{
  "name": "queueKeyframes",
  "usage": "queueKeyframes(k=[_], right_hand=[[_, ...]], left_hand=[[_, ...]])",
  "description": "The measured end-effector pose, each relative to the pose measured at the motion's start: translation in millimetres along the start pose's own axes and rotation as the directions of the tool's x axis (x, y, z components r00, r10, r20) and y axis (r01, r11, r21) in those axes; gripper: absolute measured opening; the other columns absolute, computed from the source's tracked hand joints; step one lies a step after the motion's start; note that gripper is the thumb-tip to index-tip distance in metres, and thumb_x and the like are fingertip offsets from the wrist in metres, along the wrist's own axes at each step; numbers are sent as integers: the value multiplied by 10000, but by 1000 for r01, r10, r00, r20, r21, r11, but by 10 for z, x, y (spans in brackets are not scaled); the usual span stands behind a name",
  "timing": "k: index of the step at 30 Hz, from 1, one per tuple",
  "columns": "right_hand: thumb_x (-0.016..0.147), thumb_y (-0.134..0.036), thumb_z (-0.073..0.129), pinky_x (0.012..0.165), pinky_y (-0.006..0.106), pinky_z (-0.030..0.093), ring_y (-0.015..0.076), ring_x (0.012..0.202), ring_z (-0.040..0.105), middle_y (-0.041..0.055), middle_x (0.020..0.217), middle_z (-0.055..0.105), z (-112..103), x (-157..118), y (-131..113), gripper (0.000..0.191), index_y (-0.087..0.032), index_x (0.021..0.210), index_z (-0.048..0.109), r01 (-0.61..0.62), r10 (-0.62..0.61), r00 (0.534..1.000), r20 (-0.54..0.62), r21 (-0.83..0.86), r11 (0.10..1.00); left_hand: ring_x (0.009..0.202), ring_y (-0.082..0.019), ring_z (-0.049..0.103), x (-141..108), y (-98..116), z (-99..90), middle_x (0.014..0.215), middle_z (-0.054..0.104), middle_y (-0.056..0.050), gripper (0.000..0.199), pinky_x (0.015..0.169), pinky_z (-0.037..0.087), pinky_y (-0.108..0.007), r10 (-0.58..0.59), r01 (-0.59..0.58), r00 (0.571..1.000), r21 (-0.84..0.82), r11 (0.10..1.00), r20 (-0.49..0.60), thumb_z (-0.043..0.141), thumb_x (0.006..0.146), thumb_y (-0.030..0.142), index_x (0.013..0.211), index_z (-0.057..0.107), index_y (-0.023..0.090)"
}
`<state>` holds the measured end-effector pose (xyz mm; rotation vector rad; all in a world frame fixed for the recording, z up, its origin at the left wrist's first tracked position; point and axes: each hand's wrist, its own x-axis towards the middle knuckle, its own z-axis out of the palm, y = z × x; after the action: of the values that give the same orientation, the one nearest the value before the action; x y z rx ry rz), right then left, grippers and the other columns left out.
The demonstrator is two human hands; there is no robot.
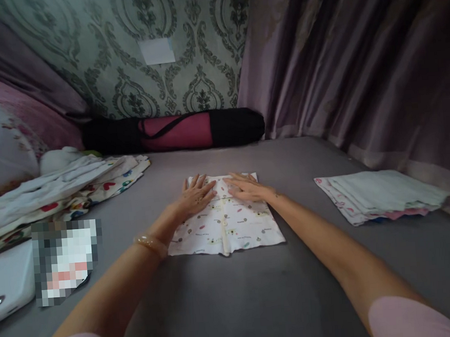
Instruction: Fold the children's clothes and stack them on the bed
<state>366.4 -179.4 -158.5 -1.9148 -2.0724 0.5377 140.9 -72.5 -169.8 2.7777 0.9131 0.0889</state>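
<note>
A white printed garment [229,224] lies folded flat on the grey sheet in front of me, with a pale buttoned strip running down its middle. My left hand [198,195] rests flat on its upper left part, fingers spread. Opposite it, my right hand [249,187] presses flat on the upper right part, fingers stretched out toward the centre. Neither hand grips anything. The cloth between the two hands shows, and its lower half is uncovered.
To the right sits a stack of folded cloths [388,193]. Loose patterned cloths [76,189] are heaped at the left, near a white device [11,278] and a blurred-out item [68,266]. A black and pink long bag [176,132] lies along the wall; curtains [317,54] hang at right.
</note>
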Motion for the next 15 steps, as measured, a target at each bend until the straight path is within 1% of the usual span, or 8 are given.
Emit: queueKeyframes(k=[1, 3, 4, 7, 9, 11, 13, 15], right_hand=[[953, -526, 324, 1152, 534, 58, 271, 1455, 92, 39, 1586, 169, -27, 8, 8, 574, -301, 1482, 326, -23, 25, 998, -64, 27, 999], [974, -489, 233, 1159, 493, 103, 250, 1452, 125, 73, 1579, 196, -46, 17, 36, 583, -231, 1491, 310, -92, 99, 977, -189, 46, 995], [977, -472, 206, 1159, 484, 113, 246, 1451, 132, 94, 1574, 209, -36, 19, 54, 592, -197, 1493, 300, -129, 133, 966, -222, 32, 991], [970, -457, 204, 1160, 482, 83, 261, 1452, 118, 149, 1563, 218, 66, 20, 95, 630, -107, 1490, 277, -199, 179, 957, -228, -66, 978], [965, -467, 201, 1164, 469, 51, 269, 1453, 107, 166, 1560, 213, 160, 23, 108, 657, -70, 1484, 274, -222, 193, 953, -234, -107, 969], [960, -482, 191, 1165, 459, 47, 277, 1449, 119, 180, 1556, 215, 243, 33, 114, 683, -46, 1479, 274, -251, 216, 946, -242, -124, 960], [955, -486, 183, 1165, 454, 62, 285, 1444, 141, 187, 1552, 223, 292, 46, 126, 696, -34, 1477, 273, -275, 236, 942, -237, -147, 950], [953, -481, 177, 1165, 451, 71, 287, 1442, 148, 186, 1552, 226, 298, 58, 147, 698, -29, 1478, 266, -285, 243, 944, -221, -183, 941]], left_hand=[[1461, -308, 63, -10, -6, -24, 1585, 184, -78, 597, 1121, 31, -596, -12, 12, 999, 2, 1000, -30, 174, 958, 563, 1481, 305, 306], [1462, -270, 97, -33, -43, -51, 1571, 232, -78, 577, 1138, 48, -560, -61, 61, 994, 2, 998, -85, 149, 976, 493, 1480, 313, 268], [1461, -259, 114, -44, -72, -50, 1566, 247, -82, 574, 1145, 56, -546, -81, 81, 992, 0, 997, -102, 148, 978, 472, 1482, 310, 250], [1458, -256, 133, -70, -174, 12, 1563, 243, -112, 608, 1156, 68, -509, -89, 89, 992, -4, 996, -93, 152, 974, 472, 1495, 273, 184], [1459, -264, 121, -74, -230, 86, 1566, 216, -145, 672, 1161, 90, -475, -84, 83, 995, -16, 996, -60, 149, 963, 513, 1499, 242, 120], [1459, -276, 106, -69, -260, 155, 1567, 195, -168, 735, 1162, 112, -452, -83, 82, 996, -23, 996, -35, 157, 946, 559, 1493, 235, 74], [1459, -283, 94, -57, -263, 195, 1568, 187, -173, 765, 1163, 112, -451, -80, 80, 996, -24, 997, -28, 176, 933, 588, 1490, 235, 65], [1460, -286, 86, -47, -251, 192, 1568, 190, -168, 770, 1165, 102, -461, -81, 80, 996, -39, 996, -28, 204, 925, 599, 1487, 245, 75]])
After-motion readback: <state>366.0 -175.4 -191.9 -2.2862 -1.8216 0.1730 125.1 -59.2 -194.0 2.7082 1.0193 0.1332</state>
